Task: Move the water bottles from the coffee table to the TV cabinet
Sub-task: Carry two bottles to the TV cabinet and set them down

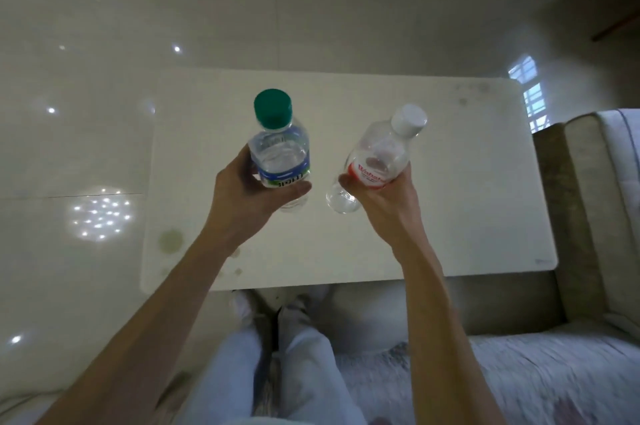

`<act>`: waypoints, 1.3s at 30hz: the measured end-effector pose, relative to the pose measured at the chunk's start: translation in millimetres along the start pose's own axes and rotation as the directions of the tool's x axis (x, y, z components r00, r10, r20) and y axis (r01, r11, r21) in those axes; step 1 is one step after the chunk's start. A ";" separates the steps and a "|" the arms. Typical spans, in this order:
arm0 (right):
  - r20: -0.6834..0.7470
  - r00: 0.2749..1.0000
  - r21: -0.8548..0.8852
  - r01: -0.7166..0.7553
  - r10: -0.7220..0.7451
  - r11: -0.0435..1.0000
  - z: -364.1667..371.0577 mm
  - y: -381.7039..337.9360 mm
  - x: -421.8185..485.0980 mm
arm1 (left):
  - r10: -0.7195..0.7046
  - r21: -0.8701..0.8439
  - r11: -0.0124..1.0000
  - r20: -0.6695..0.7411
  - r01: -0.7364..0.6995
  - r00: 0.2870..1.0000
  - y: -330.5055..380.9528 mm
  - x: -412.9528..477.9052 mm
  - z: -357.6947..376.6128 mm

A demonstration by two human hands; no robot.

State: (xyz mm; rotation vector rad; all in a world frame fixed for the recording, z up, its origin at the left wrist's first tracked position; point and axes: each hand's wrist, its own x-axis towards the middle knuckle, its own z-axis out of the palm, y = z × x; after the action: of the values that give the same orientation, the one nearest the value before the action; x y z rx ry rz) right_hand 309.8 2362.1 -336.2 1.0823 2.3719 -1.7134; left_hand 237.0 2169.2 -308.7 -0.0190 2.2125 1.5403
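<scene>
Our left grip (252, 192) wraps the green-capped bottle (281, 150) and our right grip (381, 197) clasps the white-capped bottle (377, 161), worktop (450, 182) beneath both.

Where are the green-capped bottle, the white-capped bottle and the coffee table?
Green-capped bottle (281, 156): head view, clear shoulder.
White-capped bottle (379, 156): head view, clear body.
Coffee table (450, 202): head view, bare top.

A white table (433, 216) with rounded corners stands on a glossy pale tiled floor (69, 147); its top carries only marks: a greenish round stain (170, 240) near the front left corner, smaller brown spots (235, 265) along the front edge, faint grey blotches (467, 93) at the far right corner; a sofa (568, 216) stands just beside its right end
</scene>
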 end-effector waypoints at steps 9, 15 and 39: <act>0.209 0.970 -0.033 0.130 -0.120 0.991 98.8 -84.4 -86.5 | -0.033 -0.070 0.997 -0.214 0.018 0.976 3.4 -79.4 -129.9; 0.379 0.919 -0.152 0.179 -0.110 0.972 135.1 -114.6 -127.4 | -0.113 -0.158 0.985 -0.337 0.063 0.935 -9.5 -125.4 -166.2; 0.759 0.584 -0.091 0.532 -0.287 0.842 219.4 -167.5 -177.3 | -0.293 -0.243 0.956 -0.731 0.166 0.616 -25.6 -220.9 -225.4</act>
State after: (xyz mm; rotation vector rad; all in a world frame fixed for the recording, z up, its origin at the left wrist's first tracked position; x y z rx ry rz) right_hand 274.1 2059.7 -214.1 -0.2480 2.2763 -1.3751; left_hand 364.9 1905.8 -188.2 -1.1782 2.5151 1.7347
